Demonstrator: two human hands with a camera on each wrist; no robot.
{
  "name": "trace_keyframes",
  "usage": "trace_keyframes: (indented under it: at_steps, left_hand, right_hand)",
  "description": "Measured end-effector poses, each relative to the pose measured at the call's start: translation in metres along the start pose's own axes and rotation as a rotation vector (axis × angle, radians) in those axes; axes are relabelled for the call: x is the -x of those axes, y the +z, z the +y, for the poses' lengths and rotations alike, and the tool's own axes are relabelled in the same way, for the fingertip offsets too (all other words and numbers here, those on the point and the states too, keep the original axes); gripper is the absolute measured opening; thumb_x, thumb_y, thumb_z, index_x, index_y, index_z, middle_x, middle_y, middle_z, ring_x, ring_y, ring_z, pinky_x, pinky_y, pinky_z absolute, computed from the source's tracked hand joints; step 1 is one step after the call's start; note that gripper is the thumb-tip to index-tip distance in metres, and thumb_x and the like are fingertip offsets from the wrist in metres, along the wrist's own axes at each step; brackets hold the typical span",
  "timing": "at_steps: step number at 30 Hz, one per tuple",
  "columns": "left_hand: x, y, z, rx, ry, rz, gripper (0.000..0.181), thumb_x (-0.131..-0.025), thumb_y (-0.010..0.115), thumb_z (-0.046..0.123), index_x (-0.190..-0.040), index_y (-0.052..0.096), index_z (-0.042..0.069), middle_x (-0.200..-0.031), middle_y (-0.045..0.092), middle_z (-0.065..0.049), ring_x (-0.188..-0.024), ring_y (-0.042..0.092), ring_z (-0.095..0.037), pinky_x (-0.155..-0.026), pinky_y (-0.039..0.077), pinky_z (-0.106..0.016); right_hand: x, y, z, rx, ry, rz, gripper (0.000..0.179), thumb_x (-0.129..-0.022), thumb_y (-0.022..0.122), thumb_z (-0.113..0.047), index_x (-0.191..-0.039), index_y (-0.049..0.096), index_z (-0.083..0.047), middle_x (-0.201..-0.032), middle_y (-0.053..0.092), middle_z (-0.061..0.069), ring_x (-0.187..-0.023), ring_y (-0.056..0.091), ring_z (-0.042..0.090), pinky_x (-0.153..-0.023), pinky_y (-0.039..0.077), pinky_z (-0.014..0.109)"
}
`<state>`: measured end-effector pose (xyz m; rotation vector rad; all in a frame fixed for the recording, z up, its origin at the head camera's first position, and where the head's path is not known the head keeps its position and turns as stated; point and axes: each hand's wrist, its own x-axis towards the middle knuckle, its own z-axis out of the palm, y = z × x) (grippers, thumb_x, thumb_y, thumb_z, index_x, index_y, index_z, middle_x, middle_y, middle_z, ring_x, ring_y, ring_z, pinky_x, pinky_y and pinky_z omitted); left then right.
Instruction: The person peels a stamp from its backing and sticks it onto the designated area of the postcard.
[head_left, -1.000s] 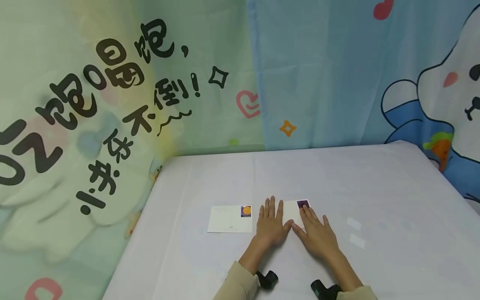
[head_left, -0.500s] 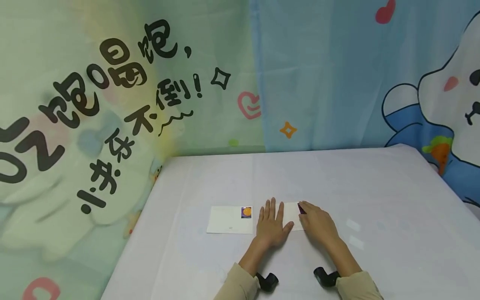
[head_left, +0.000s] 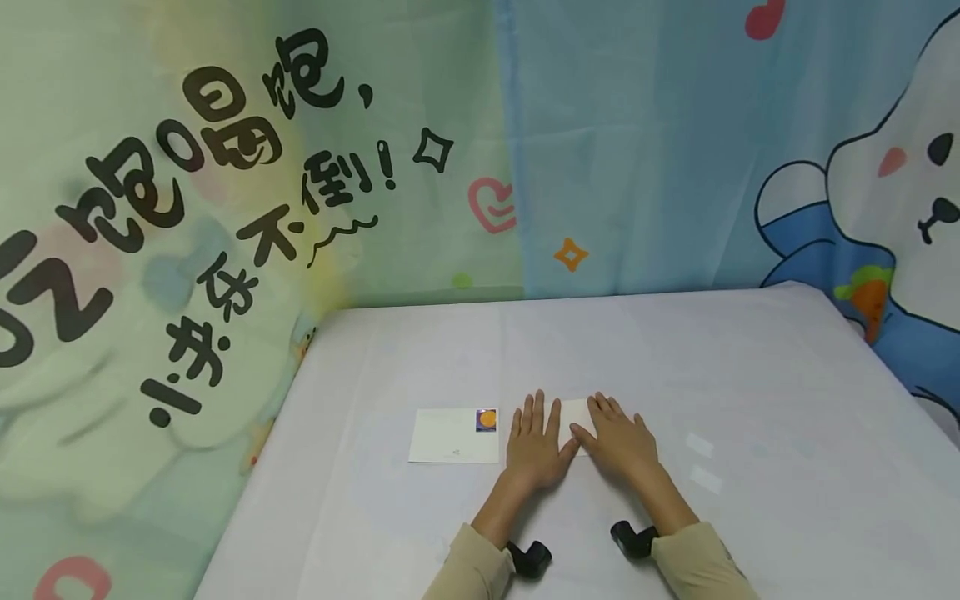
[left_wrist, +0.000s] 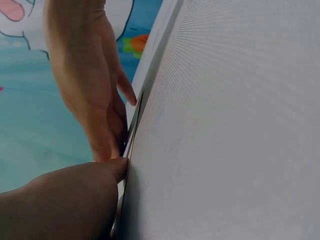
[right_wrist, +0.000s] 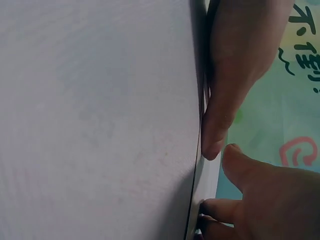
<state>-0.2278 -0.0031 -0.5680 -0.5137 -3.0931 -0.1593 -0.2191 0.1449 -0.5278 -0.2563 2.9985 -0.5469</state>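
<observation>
Flat on the white table lies a white stamped card, an envelope or postcard. My left hand rests on its left part with straight fingers. The right hand lies over its right part, fingers extended, hiding the dark purple stamp in that corner. Both thumbs come close together near the card's lower edge. In the left wrist view, the left hand presses at the card's thin edge; the right hand is behind it. A second white card, with an orange-and-purple stamp, lies left of my left hand.
The white-covered table spreads around the hands, with two pale light patches at right. Printed curtains hang behind it and at the left. Black camera mounts sit at both wrists.
The right hand, with fingers bent at the stamp half a second ago, now lies flatter and covers that corner, its thumb again near the left thumb. The left hand has stayed in place.
</observation>
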Motion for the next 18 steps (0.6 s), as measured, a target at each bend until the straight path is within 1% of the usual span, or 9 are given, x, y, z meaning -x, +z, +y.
trace_keyframes:
  at_steps: [6, 10, 12, 15, 16, 18]
  left_hand:
    - [-0.003, -0.001, -0.001, 0.013, 0.005, -0.011, 0.069, -0.094, 0.020, 0.060, -0.147, 0.021, 0.016, -0.153, 0.011, -0.011, -0.139, 0.006, -0.026, -0.109, 0.011, -0.040]
    - [-0.006, 0.001, -0.001, 0.019, 0.007, -0.026, 0.069, -0.094, 0.021, 0.059, -0.148, 0.020, 0.016, -0.153, 0.009, -0.011, -0.140, 0.005, -0.025, -0.109, 0.010, -0.040]
    - [-0.008, 0.003, -0.001, 0.021, 0.003, -0.030, 0.068, -0.094, 0.024, 0.058, -0.148, 0.020, 0.017, -0.153, 0.009, -0.010, -0.140, 0.005, -0.025, -0.110, 0.010, -0.039]
    - [-0.009, 0.004, 0.000, 0.041, 0.000, -0.014, 0.067, -0.093, 0.031, 0.057, -0.147, 0.024, 0.017, -0.153, 0.014, -0.010, -0.139, 0.009, -0.024, -0.109, 0.011, -0.039]
    - [-0.010, 0.004, 0.001, 0.052, 0.000, -0.004, 0.067, -0.093, 0.034, 0.056, -0.146, 0.026, 0.016, -0.152, 0.017, -0.010, -0.139, 0.011, -0.024, -0.109, 0.013, -0.039]
    - [-0.010, 0.004, 0.000, 0.101, 0.001, 0.024, 0.066, -0.092, 0.041, 0.053, -0.144, 0.031, 0.015, -0.150, 0.022, -0.011, -0.138, 0.016, -0.025, -0.109, 0.015, -0.039]
  right_hand:
    - [-0.002, -0.004, -0.002, 0.018, 0.011, -0.024, 0.063, -0.096, 0.044, -0.038, -0.138, 0.032, 0.007, -0.144, 0.028, 0.025, -0.132, 0.024, 0.041, -0.099, 0.017, 0.063]
    - [-0.002, -0.001, 0.001, 0.028, 0.008, -0.016, 0.058, -0.097, 0.044, -0.033, -0.137, 0.033, 0.007, -0.143, 0.029, 0.025, -0.132, 0.024, 0.040, -0.099, 0.017, 0.063]
    - [-0.002, 0.002, 0.004, 0.018, 0.005, -0.004, 0.057, -0.097, 0.043, -0.032, -0.137, 0.033, 0.008, -0.143, 0.029, 0.025, -0.132, 0.024, 0.040, -0.099, 0.016, 0.064]
    - [-0.002, 0.007, 0.013, -0.058, -0.009, 0.033, 0.054, -0.099, 0.038, -0.029, -0.137, 0.032, 0.008, -0.143, 0.029, 0.025, -0.132, 0.023, 0.041, -0.099, 0.012, 0.064]
    - [-0.002, 0.008, 0.016, -0.105, -0.014, 0.044, 0.053, -0.100, 0.036, -0.029, -0.138, 0.031, 0.008, -0.143, 0.029, 0.025, -0.132, 0.023, 0.042, -0.100, 0.010, 0.064]
    - [-0.001, 0.008, 0.023, -0.241, -0.011, 0.063, 0.053, -0.101, 0.032, -0.028, -0.139, 0.028, 0.009, -0.143, 0.026, 0.026, -0.132, 0.021, 0.043, -0.101, 0.007, 0.062]
